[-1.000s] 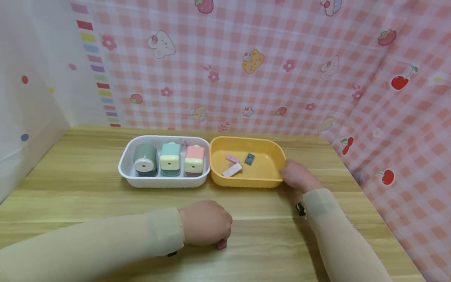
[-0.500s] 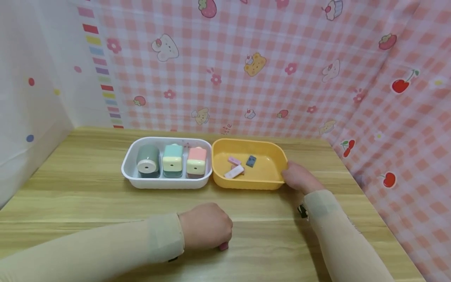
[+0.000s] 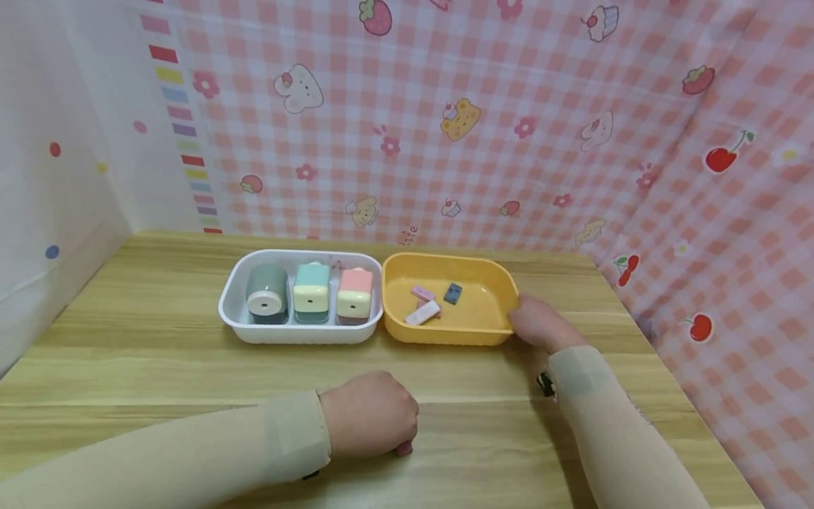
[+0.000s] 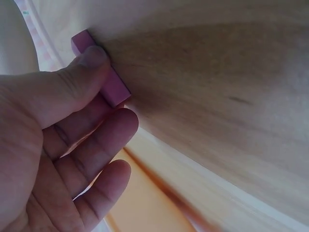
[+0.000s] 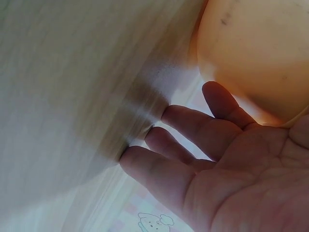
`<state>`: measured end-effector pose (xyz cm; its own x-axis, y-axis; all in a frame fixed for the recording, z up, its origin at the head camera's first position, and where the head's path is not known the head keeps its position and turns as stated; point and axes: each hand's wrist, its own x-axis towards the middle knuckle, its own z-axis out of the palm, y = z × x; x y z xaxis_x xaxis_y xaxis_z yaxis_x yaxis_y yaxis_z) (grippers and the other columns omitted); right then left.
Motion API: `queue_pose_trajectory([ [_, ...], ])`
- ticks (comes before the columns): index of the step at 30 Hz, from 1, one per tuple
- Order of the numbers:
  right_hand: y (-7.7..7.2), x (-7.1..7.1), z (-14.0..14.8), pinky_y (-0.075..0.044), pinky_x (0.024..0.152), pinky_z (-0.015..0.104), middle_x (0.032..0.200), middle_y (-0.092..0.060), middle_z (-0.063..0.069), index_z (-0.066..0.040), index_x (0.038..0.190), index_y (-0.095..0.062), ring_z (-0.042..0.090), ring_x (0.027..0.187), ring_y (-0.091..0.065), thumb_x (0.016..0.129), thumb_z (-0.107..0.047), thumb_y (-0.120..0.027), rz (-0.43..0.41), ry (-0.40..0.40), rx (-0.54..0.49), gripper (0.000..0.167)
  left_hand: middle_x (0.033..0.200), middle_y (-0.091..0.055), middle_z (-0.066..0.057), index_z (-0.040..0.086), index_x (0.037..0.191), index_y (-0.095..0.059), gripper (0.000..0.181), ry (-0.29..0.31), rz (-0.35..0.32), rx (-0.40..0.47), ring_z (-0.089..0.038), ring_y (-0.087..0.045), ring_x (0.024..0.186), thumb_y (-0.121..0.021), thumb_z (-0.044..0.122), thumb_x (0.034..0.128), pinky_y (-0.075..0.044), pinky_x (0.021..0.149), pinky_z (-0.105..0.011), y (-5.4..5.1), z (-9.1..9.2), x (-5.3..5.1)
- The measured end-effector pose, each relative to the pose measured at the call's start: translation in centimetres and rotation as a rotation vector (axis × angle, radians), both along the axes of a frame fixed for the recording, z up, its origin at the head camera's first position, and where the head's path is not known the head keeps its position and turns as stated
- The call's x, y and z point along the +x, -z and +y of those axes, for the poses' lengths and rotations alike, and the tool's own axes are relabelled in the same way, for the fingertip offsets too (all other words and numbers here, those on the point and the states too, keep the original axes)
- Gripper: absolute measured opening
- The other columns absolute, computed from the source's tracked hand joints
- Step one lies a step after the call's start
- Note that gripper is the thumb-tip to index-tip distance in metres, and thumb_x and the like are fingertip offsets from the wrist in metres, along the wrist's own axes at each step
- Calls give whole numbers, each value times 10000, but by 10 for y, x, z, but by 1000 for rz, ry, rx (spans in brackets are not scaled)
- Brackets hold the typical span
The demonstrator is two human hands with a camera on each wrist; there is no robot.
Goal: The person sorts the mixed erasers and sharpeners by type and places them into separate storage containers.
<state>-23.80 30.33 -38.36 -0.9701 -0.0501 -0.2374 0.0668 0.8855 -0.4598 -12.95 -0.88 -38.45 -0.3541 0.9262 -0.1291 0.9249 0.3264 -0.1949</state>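
Note:
My left hand [image 3: 374, 416] pinches a small pink block-shaped eraser [image 4: 115, 87] between thumb and fingers, low over the wooden table. From the head view, only one end of that eraser shows below the knuckles. At the right end of the yellow tray [image 3: 458, 336] is my right hand [image 3: 540, 322], its thumb at the rim. The right wrist view shows its other fingers [image 5: 159, 174] outside the tray wall, several tips touching the table. Inside the tray lie a blue-grey eraser [image 3: 453, 293], a lilac one [image 3: 422, 293], and a white one [image 3: 422, 313] overlapping a pinkish piece.
Left of the yellow tray stands a white tray [image 3: 299, 335], end to end with it. It holds a grey-green round pencil sharpener [image 3: 266, 286], a teal-and-cream one [image 3: 311, 290] and a pink-and-cream one [image 3: 354, 293]. A checked curtain [image 3: 394, 106] hangs behind the table.
Both hands keep nearly the same places, the left one still with the pink eraser. The head view has shifted slightly, so the trays appear a little lower and further right.

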Motion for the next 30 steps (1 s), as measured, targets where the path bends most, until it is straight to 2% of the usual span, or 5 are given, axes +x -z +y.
queue_pose_trajectory([
  [11,1,-2,1,-489,948,510,1099,-634,225,114,1282,-556,346,997,-585,955,-123,-431,7,-9,37,423,745,-662,150,301,784,-754,321,43,-34,13,-40,-545,618,-620,414,1053,-510,638,-230,2,-2,-7],
  [16,0,0,1,-487,968,526,1130,-628,248,147,1325,-521,361,1017,-583,951,-112,-435,3,-4,24,463,730,-594,145,291,813,-678,267,39,-110,39,-46,-515,643,-626,404,1049,-489,663,-236,-5,0,-16],
  [22,0,0,1,-479,985,529,1172,-626,246,118,1321,-535,359,1043,-575,946,-120,-442,3,-4,11,454,796,-561,169,301,896,-635,164,-42,-221,118,-39,-544,739,-618,376,1040,-492,701,-242,-36,5,-35],
  [26,-1,-1,1,-470,1006,531,1197,-617,251,124,1355,-517,363,1064,-565,957,-135,-429,2,-6,33,483,826,-584,150,268,956,-616,129,-113,-246,175,-78,-570,771,-597,360,1044,-512,738,-270,-65,7,-52],
  [30,-1,-2,1,-474,1003,527,1186,-623,242,111,1332,-537,358,1059,-569,956,-141,-426,4,-13,45,466,829,-597,115,262,964,-600,112,-197,-250,220,-103,-574,781,-594,347,1036,-509,742,-270,-83,9,-70],
])
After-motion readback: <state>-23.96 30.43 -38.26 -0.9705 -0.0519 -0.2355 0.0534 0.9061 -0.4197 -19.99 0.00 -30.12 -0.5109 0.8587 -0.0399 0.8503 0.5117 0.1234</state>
